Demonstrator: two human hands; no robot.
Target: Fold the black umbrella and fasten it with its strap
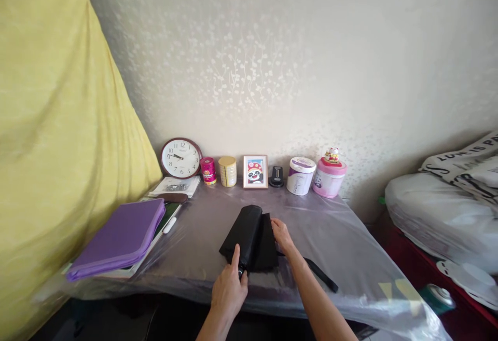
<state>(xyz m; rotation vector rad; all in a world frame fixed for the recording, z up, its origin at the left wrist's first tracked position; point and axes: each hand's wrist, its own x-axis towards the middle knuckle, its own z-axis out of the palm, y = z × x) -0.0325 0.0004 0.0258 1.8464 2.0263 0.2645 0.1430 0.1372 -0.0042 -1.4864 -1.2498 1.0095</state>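
Note:
A black folding umbrella [246,229] lies on the table in front of me, collapsed, with its cloth loosely folded and a flap spread to the right. My left hand [230,289] is closed around its near end, where a bit of shiny metal shows, and the index finger is stretched along the cloth. At the flap's right edge, my right hand [281,233] pinches the black fabric between thumb and fingers. A narrow black strip [321,274] lies to the right, passing under my right forearm; whether it joins the umbrella is hidden.
Plastic sheeting covers the table [350,242]. At left lie a purple folder [116,234] and a white pen-like object [170,225]. Along the wall stand a clock [181,158], several cans and tubs, and a panda picture frame [255,172]. A yellow curtain [58,123] hangs at left.

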